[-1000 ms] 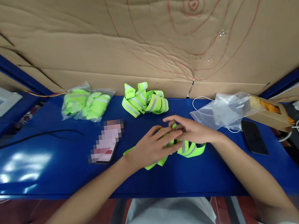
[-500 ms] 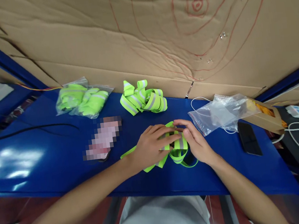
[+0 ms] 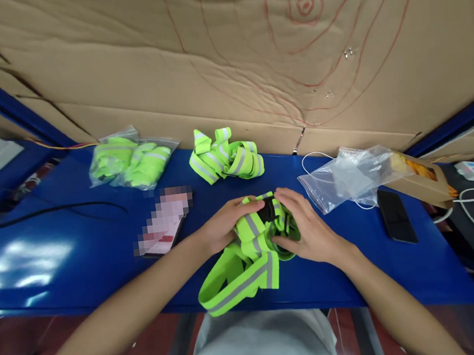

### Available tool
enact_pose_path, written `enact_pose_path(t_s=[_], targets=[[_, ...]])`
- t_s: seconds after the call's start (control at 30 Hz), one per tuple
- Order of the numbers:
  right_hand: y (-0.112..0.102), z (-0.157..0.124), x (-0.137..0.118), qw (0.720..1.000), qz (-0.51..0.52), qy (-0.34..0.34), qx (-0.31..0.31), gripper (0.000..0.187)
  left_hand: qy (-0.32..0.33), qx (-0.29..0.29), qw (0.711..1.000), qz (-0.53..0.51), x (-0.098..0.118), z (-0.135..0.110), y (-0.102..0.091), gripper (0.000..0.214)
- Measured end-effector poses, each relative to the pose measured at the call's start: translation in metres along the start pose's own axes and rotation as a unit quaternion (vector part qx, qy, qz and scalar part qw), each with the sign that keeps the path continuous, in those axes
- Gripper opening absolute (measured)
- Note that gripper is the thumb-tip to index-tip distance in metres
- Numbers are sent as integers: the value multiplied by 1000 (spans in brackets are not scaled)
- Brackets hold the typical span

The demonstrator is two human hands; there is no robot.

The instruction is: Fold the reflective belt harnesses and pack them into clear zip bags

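A neon yellow-green reflective strap (image 3: 250, 230) with a grey stripe lies bunched between my two hands near the table's front edge. My left hand (image 3: 225, 222) grips its left side, the thumb on top beside a black buckle (image 3: 268, 209). My right hand (image 3: 308, 229) curves round the right side of the bundle, with thumb and fingers closed on its folds. A loose loop of the strap hangs toward me at the lower left. Part of the bundle is hidden by my right fingers.
On the blue table (image 3: 76, 243) lie two bagged green straps (image 3: 131, 159), a loose strap pile (image 3: 228, 155), a phone with a blurred screen (image 3: 164, 221), clear plastic bags (image 3: 349, 178), a black phone (image 3: 396, 216) and a cardboard box (image 3: 425, 177). A cardboard wall (image 3: 119, 59) rises behind.
My left hand has moved from lying over the strap to holding its left side. The bundle is turned up, showing the black buckle, and a loop now hangs nearer to me.
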State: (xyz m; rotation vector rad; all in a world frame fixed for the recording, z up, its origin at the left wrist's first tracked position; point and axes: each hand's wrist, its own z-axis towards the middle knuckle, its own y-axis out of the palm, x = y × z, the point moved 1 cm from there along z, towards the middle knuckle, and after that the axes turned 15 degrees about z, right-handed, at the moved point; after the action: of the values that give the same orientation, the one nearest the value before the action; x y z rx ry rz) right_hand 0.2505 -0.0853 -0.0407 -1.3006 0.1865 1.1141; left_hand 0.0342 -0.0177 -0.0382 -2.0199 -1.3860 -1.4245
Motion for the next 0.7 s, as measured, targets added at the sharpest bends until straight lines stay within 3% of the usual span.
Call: enact_pose_path(t_s=[0.13, 0.3, 0.37, 0.43, 0.5, 0.57, 0.63, 0.7], targets=[[-2, -1, -3, 998, -15, -53, 3, 74, 21, -40, 998, 53, -6, -4, 8, 52], [0, -1, -2, 995, -77, -64, 13, 52, -11, -72, 990, 125, -16, -7, 13, 75], [1, -1, -2, 990, -116, -78, 5, 41, 54, -68, 983, 162, -15, -6, 10, 75], [-1, -2, -2, 990, -117, -82, 13, 34, 192, -62, 947, 248, -10, -7, 4, 76], [-6, -2, -2, 995, -79, -59, 35, 31, 341, -62, 867, 358, -5, -10, 1, 85], [-13, -1, -2, 999, 6, -5, 52, 30, 430, -49, 793, 428, -2, -13, 1, 97], [-18, 1, -1, 987, 132, 63, 61, 27, 446, -25, 784, 431, -3, -14, 1, 95], [-19, 3, 0, 951, 271, 139, 54, 31, 422, -12, 816, 395, -7, -12, 1, 91]])
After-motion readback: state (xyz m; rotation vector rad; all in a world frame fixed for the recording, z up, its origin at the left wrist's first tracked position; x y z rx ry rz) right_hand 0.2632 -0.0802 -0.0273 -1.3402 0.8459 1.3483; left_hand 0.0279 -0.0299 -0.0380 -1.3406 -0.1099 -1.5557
